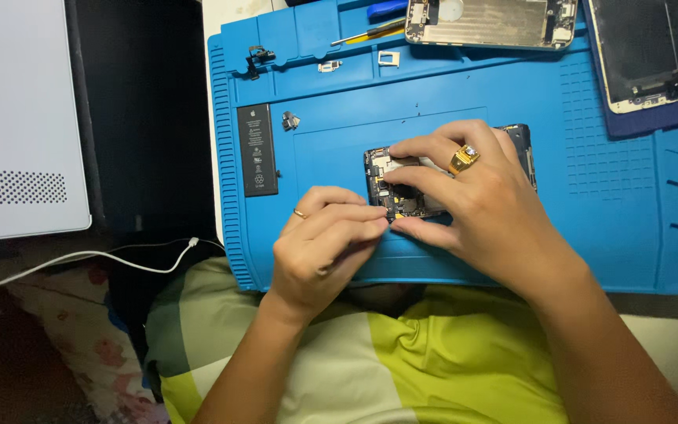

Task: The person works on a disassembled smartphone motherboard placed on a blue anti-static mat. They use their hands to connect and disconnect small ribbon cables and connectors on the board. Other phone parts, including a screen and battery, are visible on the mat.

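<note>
1. On the blue ribbed repair mat [590,235], an opened phone body [402,184] lies mid-mat with its circuit parts showing.
2. Right hand [472,204] is spread over it, fingertips pressing; left hand [323,243] pinches at its lower edge.
3. Flat black battery [256,149] lies to the left, apart.
4. Metal rear housing [488,23], screen panel [645,55], and yellow-handled tool [370,33] sit along the mat's far edge.

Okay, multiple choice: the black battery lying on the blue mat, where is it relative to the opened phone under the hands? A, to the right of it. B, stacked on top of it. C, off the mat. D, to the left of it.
D: the black battery lies flat on the blue mat, left of the opened phone and apart from it.
</note>
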